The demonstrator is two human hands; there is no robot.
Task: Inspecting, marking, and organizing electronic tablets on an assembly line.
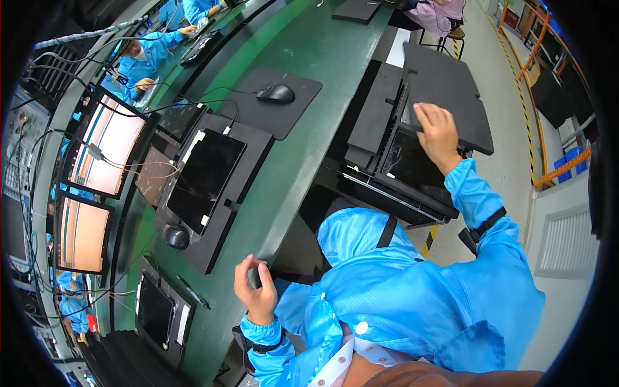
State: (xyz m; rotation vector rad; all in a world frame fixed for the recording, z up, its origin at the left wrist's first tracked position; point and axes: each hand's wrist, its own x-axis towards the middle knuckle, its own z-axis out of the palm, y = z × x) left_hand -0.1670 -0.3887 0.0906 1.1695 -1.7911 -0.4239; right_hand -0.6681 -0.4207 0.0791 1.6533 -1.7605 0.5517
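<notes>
Beside the green workbench [290, 171], the left hand [259, 295] was held half-open; at a black foam sheet [446, 82], the right hand [440, 137] was seen, its grip indeterminable.

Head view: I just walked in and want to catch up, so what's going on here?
A person in a blue smock is beside a green bench. Their right hand is at a dark flat sheet, near a glossy black panel; whether it grips the sheet is unclear. The left hand is half-curled near the bench edge and appears empty. On the bench, a black-screened tablet lies on a dark block.
</notes>
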